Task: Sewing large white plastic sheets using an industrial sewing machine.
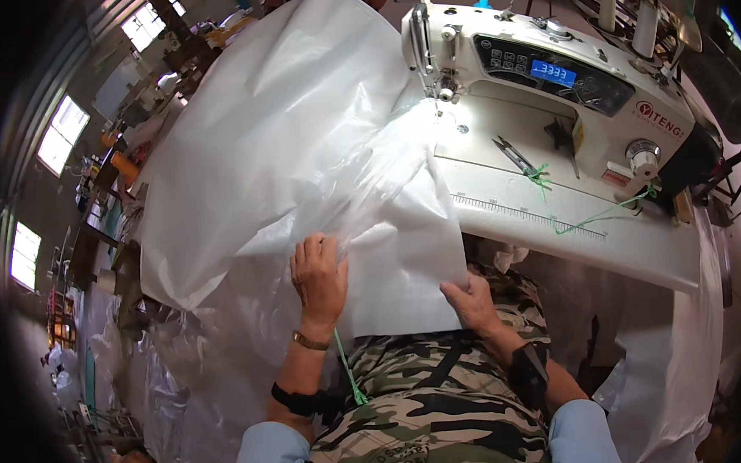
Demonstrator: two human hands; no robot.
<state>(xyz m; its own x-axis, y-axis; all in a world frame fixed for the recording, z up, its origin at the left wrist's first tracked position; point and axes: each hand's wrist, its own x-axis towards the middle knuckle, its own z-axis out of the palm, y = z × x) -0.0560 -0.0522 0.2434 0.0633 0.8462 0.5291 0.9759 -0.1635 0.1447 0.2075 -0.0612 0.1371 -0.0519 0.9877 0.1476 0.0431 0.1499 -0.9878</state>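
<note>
A large white plastic sheet [265, 149] with clear, wrinkled film [365, 184] over part of it spreads from the sewing machine down to my lap. My left hand [318, 277] is on the sheet's near part, its fingers together and bent onto the creased plastic. At the lower right corner, my right hand [472, 306] pinches the sheet's edge, thumb on top and the other fingers mostly hidden beneath. The gathered plastic runs up to the lit needle area of the white sewing machine [519, 28]. Both hands are apart from the needle.
Thread snips [517, 157] with green string lie on the machine bed [493, 175], right of the needle. A ruler strip [528, 214] runs along the table's front. A green cord [347, 366] hangs by my left wrist. More plastic sheeting [686, 336] drapes at the right.
</note>
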